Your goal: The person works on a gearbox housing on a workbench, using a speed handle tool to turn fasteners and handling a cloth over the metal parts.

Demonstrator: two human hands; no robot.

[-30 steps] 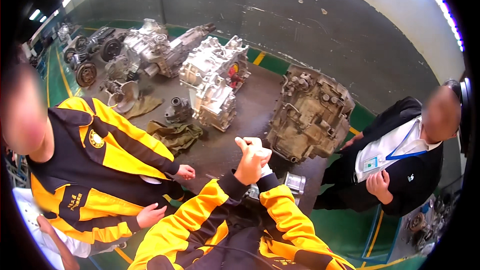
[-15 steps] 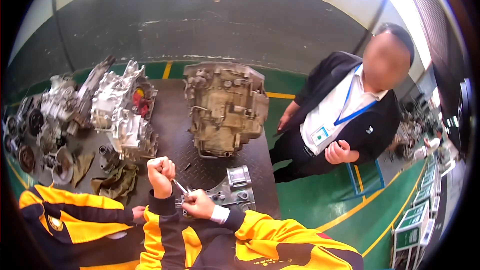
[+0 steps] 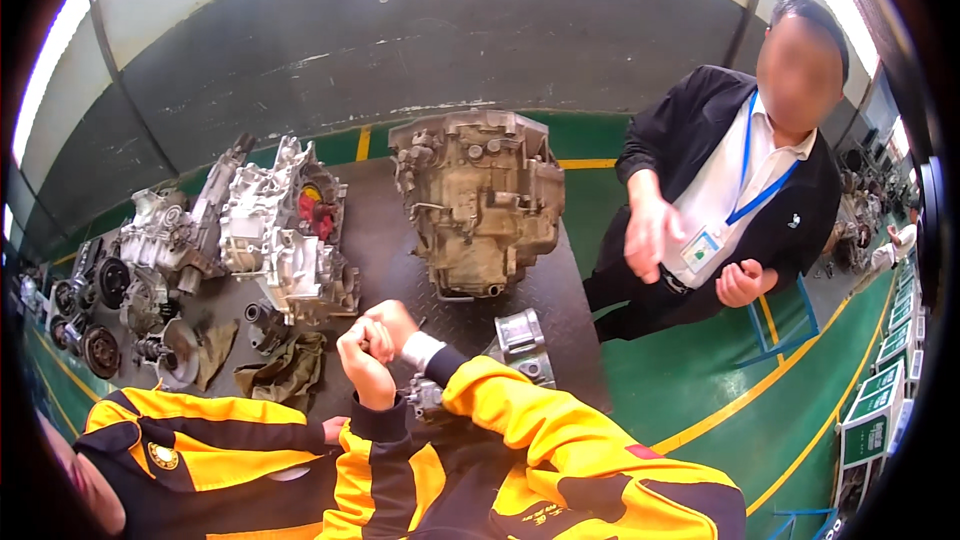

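My left hand (image 3: 366, 368) is raised over the table's near edge, its fingers curled closed. My right hand (image 3: 394, 324), with a white cuff at the wrist, reaches across and meets the left at the fingertips. Both are closed; whatever they hold is hidden between the fingers. Below and behind my right forearm lies a grey metal housing (image 3: 522, 338), partly covered by my sleeve. Beyond the hands stands a large, dirty brown gearbox (image 3: 480, 205) on the dark metal table (image 3: 375, 225).
A silver gearbox (image 3: 275, 230), more metal castings (image 3: 155, 235), discs (image 3: 101, 350) and a crumpled cloth (image 3: 285, 370) fill the left side. Someone in a yellow-black jacket (image 3: 210, 440) is close at my left. A person in a dark jacket (image 3: 730, 190) stands across at the right.
My hands have come together, the right rising to the left. The shiny metal tool seen between them is no longer visible. The person at the right has lifted one hand. The view has shifted.
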